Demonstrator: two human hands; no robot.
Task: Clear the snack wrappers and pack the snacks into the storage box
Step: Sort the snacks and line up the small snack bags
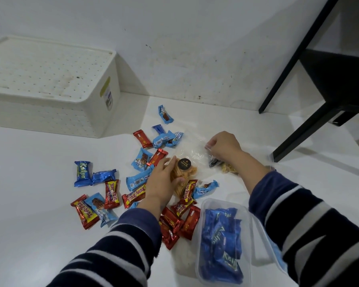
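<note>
Several red, dark blue and light blue wrapped snack bars (112, 193) lie scattered on the white floor. In the middle lies a clear plastic bag of orange chips (184, 172) with a round black label. My left hand (164, 181) grips the chip end of that bag. My right hand (224, 145) pinches the bag's clear top edge further back. A clear plastic storage box (203, 206) at the front right holds several dark blue snack packs (222, 243). A second small bag of pale snacks (226, 168) lies under my right wrist, partly hidden.
A white perforated bin (50, 83) with its lid on stands at the back left against the wall. Black table legs (294, 141) stand at the right.
</note>
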